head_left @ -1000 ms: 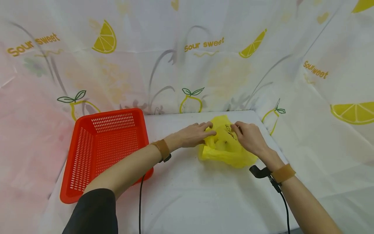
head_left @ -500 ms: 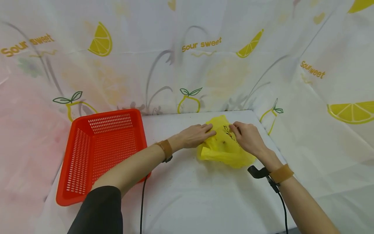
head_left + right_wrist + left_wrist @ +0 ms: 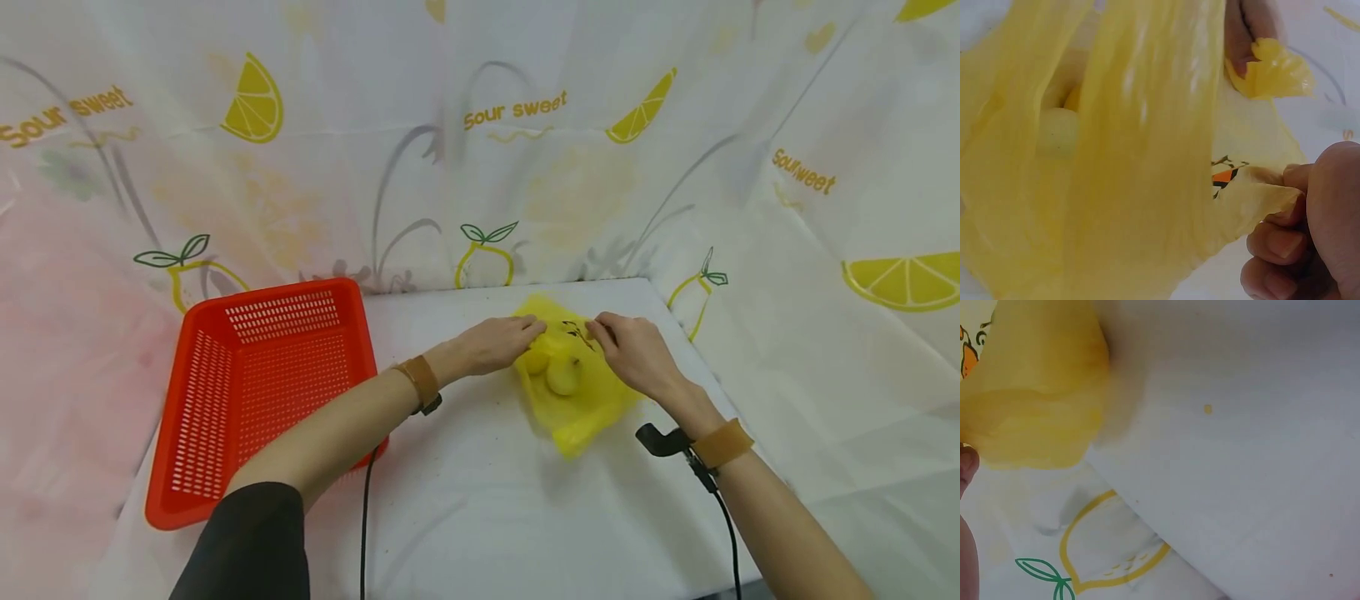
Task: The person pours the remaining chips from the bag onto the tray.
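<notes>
A thin yellow plastic bag (image 3: 588,408) with dark print lies on the white table, round pale-yellow fruit (image 3: 562,375) showing through its side. My left hand (image 3: 504,343) pinches the bag's edge on the left; a bunched tip of plastic sticks out past those fingers in the right wrist view. On the other side my right hand (image 3: 637,354) pinches the edge between thumb and forefinger (image 3: 1297,178). Between the stretched folds in the right wrist view, a pale round fruit (image 3: 1057,131) sits against a deeper-yellow one (image 3: 1072,99). The left wrist view catches mostly the bag's side (image 3: 1041,412).
A red perforated plastic basket (image 3: 363,333) stands on the left of the table (image 3: 465,517), partly behind my left forearm. A lemon-printed white cloth (image 3: 315,192) hangs behind and to the right. Black cables (image 3: 365,525) run from both wrist cameras.
The bag's front fold has dropped toward me into a pointed corner, and the fruit inside shows more clearly. My left fingers have closed on the edge; my right hand has hardly moved.
</notes>
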Motion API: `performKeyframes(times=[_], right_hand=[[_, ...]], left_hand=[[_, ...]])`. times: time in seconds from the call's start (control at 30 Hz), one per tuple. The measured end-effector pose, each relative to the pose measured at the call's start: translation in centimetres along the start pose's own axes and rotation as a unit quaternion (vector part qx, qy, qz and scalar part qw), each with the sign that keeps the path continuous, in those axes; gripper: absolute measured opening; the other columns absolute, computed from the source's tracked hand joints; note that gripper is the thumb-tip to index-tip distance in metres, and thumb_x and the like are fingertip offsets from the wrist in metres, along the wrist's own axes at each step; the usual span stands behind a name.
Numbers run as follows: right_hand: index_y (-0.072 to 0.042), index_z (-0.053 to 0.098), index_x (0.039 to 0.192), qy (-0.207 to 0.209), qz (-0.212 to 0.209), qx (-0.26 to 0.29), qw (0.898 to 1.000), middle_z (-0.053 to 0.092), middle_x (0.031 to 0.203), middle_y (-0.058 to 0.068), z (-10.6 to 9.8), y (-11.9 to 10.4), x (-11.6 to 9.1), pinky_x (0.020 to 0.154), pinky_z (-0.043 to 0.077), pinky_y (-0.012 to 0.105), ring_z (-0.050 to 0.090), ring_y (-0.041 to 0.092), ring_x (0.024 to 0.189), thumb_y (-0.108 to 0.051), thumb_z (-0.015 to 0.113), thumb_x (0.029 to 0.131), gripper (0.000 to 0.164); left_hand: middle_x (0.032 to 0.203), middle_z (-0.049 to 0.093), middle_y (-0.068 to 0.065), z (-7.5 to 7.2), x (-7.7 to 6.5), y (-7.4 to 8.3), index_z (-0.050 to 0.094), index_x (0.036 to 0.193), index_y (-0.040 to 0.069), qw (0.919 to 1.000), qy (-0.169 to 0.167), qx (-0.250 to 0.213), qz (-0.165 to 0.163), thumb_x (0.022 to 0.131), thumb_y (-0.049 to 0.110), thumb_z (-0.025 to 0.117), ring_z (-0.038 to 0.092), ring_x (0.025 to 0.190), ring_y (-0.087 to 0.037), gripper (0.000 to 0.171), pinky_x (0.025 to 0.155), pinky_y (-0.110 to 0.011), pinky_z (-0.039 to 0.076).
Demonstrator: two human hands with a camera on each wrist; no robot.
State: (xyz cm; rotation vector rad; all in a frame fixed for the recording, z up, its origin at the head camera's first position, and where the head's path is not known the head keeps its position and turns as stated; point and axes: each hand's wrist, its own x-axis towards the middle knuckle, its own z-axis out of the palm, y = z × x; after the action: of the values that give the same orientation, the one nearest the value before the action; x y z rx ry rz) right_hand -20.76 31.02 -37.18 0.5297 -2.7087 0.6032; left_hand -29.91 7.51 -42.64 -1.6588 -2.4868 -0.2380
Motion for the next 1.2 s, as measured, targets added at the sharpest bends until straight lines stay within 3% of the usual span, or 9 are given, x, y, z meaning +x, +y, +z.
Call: performKeyframes(times=[0.13, 0.27, 0.4, 0.7, 0.83, 0.97, 1.1, 1.2], right_hand=[[-0.008, 0.07, 0.091, -0.012, 0.0, 0.008, 1.0, 0.066, 0.072, 0.004, 0.1, 0.0, -0.3, 0.045, 0.036, 0.027, 0.042, 0.011, 0.046, -0.02, 0.053, 0.099, 0.022], [-0.01, 0.068, 0.097, -0.029, 0.009, 0.01, 0.999, 0.058, 0.065, -0.002, 0.1, 0.3, -0.7, 0.048, 0.038, 0.027, 0.043, 0.011, 0.049, -0.027, 0.052, 0.099, 0.024], [-0.013, 0.066, 0.106, -0.042, 0.013, 0.01, 0.999, 0.053, 0.064, -0.004, -0.1, 0.7, -1.3, 0.049, 0.039, 0.027, 0.045, 0.012, 0.053, -0.034, 0.05, 0.099, 0.027], [-0.03, 0.049, 0.135, -0.072, 0.02, 0.034, 0.997, 0.061, 0.108, -0.011, -1.2, 1.0, -3.7, 0.07, 0.051, 0.031, 0.058, 0.009, 0.084, -0.036, 0.049, 0.099, 0.036], [-0.029, 0.038, 0.144, -0.084, -0.028, 0.007, 0.996, 0.053, 0.131, -0.008, -1.8, 1.0, -5.4, 0.083, 0.051, 0.037, 0.057, 0.013, 0.109, -0.017, 0.054, 0.097, 0.051], [-0.02, 0.031, 0.149, -0.094, -0.124, -0.031, 0.987, 0.036, 0.15, -0.003, -1.6, 1.1, -6.8, 0.097, 0.044, 0.039, 0.041, 0.019, 0.132, -0.001, 0.063, 0.084, 0.075], [-0.013, 0.029, 0.15, -0.085, -0.202, -0.038, 0.975, 0.028, 0.155, 0.006, -0.7, 0.8, -7.5, 0.11, 0.029, 0.033, 0.031, 0.025, 0.139, -0.006, 0.077, 0.073, 0.091], [-0.01, 0.031, 0.149, -0.07, -0.235, -0.024, 0.969, 0.026, 0.155, 0.012, 0.2, 0.1, -7.7, 0.114, 0.019, 0.031, 0.028, 0.028, 0.141, -0.014, 0.083, 0.069, 0.096]], left_hand=[[0.098, 0.061, -0.003, -0.5, -0.3, 0.1, 0.045, 0.116, 0.009, 0.9997, 0.008, -0.02, -0.008, 0.098, 0.015, 0.054, 0.055, 0.075, -0.015, 0.021, 0.074, -0.025, 0.05], [0.106, 0.067, -0.007, -1.0, -0.8, 0.0, 0.045, 0.121, 0.007, 0.9995, 0.013, -0.024, -0.015, 0.098, 0.015, 0.053, 0.061, 0.077, -0.017, 0.026, 0.078, -0.029, 0.052], [0.101, 0.066, -0.006, -1.3, -1.5, -0.3, 0.045, 0.124, 0.007, 0.9991, 0.017, -0.015, -0.035, 0.1, 0.015, 0.049, 0.061, 0.076, -0.018, 0.026, 0.076, -0.029, 0.052], [0.094, 0.062, -0.005, -1.6, -2.7, -1.0, 0.046, 0.119, 0.006, 0.9974, 0.032, -0.04, -0.049, 0.101, 0.013, 0.046, 0.055, 0.073, -0.018, 0.02, 0.074, -0.03, 0.051], [0.098, 0.065, -0.007, -1.8, -3.1, -1.2, 0.046, 0.123, 0.004, 0.9967, 0.036, -0.036, -0.062, 0.1, 0.014, 0.048, 0.058, 0.075, -0.019, 0.025, 0.078, -0.031, 0.052], [0.101, 0.066, -0.008, -2.2, -3.6, -1.3, 0.047, 0.127, 0.003, 0.9955, 0.038, -0.034, -0.08, 0.099, 0.014, 0.051, 0.062, 0.081, -0.021, 0.03, 0.082, -0.034, 0.052], [0.097, 0.064, -0.007, -2.4, -4.0, -1.5, 0.047, 0.122, 0.004, 0.9944, 0.042, -0.04, -0.089, 0.1, 0.015, 0.049, 0.061, 0.081, -0.021, 0.025, 0.082, -0.034, 0.052], [0.09, 0.061, -0.004, -2.2, -4.3, -1.7, 0.046, 0.116, 0.006, 0.9943, 0.045, -0.042, -0.087, 0.101, 0.017, 0.047, 0.058, 0.077, -0.02, 0.018, 0.078, -0.032, 0.051]])
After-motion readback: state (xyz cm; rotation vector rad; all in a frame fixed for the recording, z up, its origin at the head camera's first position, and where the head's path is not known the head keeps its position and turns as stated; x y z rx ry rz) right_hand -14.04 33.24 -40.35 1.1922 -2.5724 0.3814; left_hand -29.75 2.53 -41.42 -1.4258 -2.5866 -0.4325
